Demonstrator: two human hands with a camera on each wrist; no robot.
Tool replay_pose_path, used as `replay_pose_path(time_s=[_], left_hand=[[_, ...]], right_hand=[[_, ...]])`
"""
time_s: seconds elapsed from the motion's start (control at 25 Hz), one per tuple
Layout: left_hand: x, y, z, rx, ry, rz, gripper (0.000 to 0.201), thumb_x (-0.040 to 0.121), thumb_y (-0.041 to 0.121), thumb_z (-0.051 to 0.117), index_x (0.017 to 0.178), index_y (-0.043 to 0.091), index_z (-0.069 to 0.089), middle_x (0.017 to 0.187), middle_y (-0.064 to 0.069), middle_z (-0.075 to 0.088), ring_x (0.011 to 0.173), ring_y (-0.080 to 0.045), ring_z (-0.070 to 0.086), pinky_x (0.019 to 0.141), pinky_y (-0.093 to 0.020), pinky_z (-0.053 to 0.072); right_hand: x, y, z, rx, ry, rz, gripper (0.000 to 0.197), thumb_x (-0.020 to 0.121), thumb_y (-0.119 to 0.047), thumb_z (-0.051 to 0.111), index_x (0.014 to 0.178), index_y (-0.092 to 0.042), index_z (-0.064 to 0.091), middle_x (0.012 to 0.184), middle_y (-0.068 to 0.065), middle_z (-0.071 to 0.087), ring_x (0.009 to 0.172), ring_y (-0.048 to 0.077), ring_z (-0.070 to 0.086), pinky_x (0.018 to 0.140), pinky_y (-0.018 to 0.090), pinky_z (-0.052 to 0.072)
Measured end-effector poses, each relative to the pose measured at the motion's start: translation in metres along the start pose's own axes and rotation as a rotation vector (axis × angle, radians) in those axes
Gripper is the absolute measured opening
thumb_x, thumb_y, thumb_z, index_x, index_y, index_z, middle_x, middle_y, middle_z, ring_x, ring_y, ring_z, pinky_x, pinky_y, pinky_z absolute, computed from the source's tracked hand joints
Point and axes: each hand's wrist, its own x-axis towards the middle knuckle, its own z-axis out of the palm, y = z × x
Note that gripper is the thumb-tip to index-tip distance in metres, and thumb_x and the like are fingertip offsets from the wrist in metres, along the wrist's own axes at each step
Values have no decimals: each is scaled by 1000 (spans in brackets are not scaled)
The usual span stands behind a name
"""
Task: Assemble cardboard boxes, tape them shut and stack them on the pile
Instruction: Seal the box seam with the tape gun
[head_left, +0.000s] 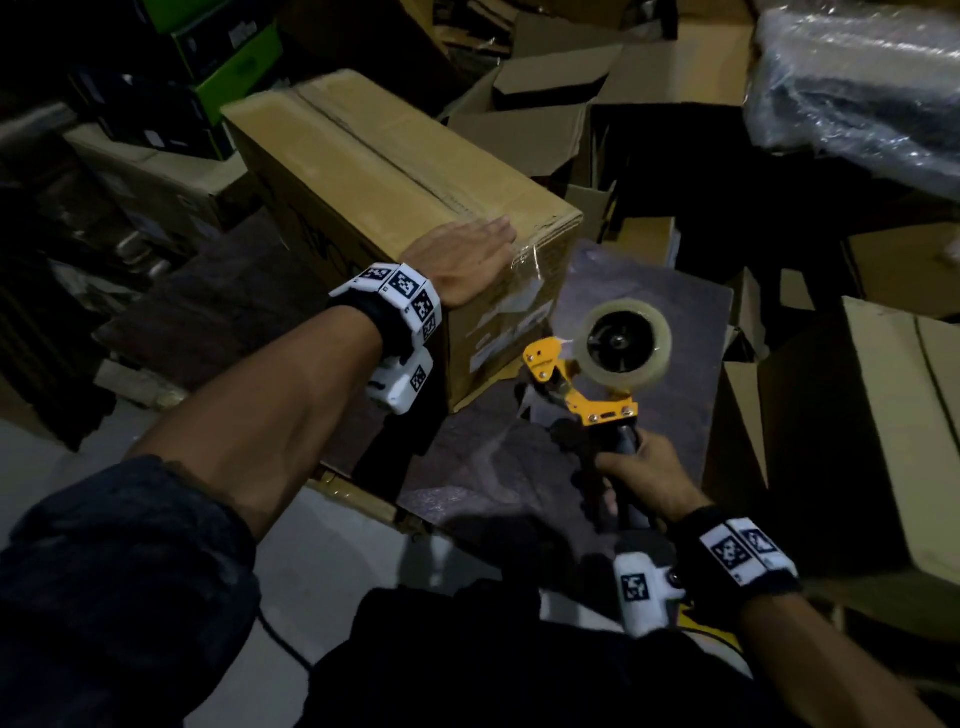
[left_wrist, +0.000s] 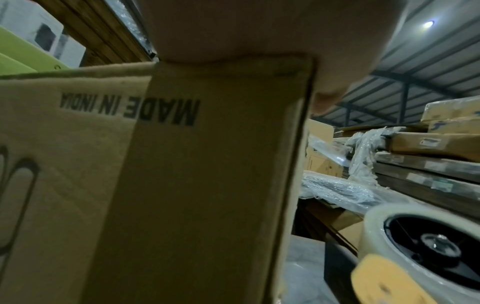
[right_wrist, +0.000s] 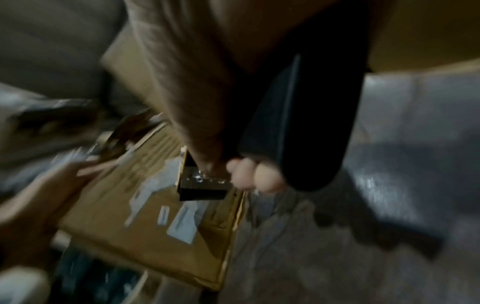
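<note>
A closed brown cardboard box (head_left: 395, 171) lies on a dark wooden board (head_left: 649, 322), clear tape running along its top seam and down its near end. My left hand (head_left: 467, 254) presses flat on the box's near top corner, fingers straight. The left wrist view shows the box side (left_wrist: 182, 185) printed "MADE IN INDIA" under my palm. My right hand (head_left: 644, 478) grips the black handle of a yellow tape dispenser (head_left: 587, 384) carrying a clear tape roll (head_left: 626, 343), held just right of the box's near end. In the blurred right wrist view my fingers (right_wrist: 254, 174) wrap the handle above the box (right_wrist: 155, 216).
Flattened and open cardboard boxes (head_left: 571, 104) lie piled behind and to the right (head_left: 893, 426). A plastic-wrapped bundle (head_left: 857, 88) sits at top right. Green-and-black boxes (head_left: 208, 67) stack at top left. Grey floor (head_left: 337, 545) shows in front of the board.
</note>
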Motion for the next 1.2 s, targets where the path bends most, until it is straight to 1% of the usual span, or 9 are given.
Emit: replay_pose_path(time_s=[0.04,0.16,0.32,0.44,0.56,0.84,0.92,1.04,1.2], left_hand=[[0,2,-2,-11,4,-17,59,103,46,8,155,18,9,162,0,4,149,-12,5,119,-31,3],[2,14,-3,45,-4,-53,63,102,51,8,154,17,9,162,-1,5,149,-20,9,120,-40,7],[18,42,1,44,-22,-306,68,100,53,7,154,13,-2,162,-4,-6,149,-24,2,120,-45,4],[26,60,5,95,21,-433,70,101,49,20,154,7,-1,162,-11,-7,149,-28,0,120,-44,3],[24,63,12,145,77,-444,76,99,46,35,152,1,4,161,-17,2,148,-32,4,119,-45,8],[8,54,12,193,75,-389,79,97,45,46,153,3,7,161,-15,6,148,-31,8,120,-43,13],[0,53,15,170,91,-404,82,97,52,39,153,4,3,162,-13,3,149,-28,6,120,-42,11],[-4,57,18,87,140,-476,81,97,61,15,153,3,2,161,-13,1,149,-27,3,121,-42,7],[-2,56,19,162,159,-465,75,100,55,18,150,-1,15,159,-18,16,147,-31,14,118,-44,16]], right_hand=[[0,3,4,66,10,16,17,85,11,57,76,-2,50,54,16,50,32,21,46,35,26,41],[4,6,4,164,52,11,19,88,14,55,80,-2,47,55,15,47,31,20,44,33,26,40],[4,14,2,192,43,34,20,88,14,54,81,-3,46,54,15,47,31,21,44,34,26,40],[2,17,-1,209,44,30,21,87,15,55,79,-3,46,53,15,47,32,22,45,34,26,40],[2,21,-7,214,51,25,20,87,13,57,83,-3,47,53,15,48,34,23,46,35,28,42],[11,29,-4,389,28,150,13,91,9,53,88,-3,50,53,12,49,35,21,45,35,26,43],[20,34,2,469,41,208,13,91,7,53,87,-4,50,53,11,47,34,19,45,35,24,41],[35,44,11,523,62,265,10,88,7,54,85,-3,52,54,12,48,38,20,47,36,23,42],[54,56,22,525,86,300,8,83,7,56,81,0,54,53,13,49,37,21,47,40,26,42]])
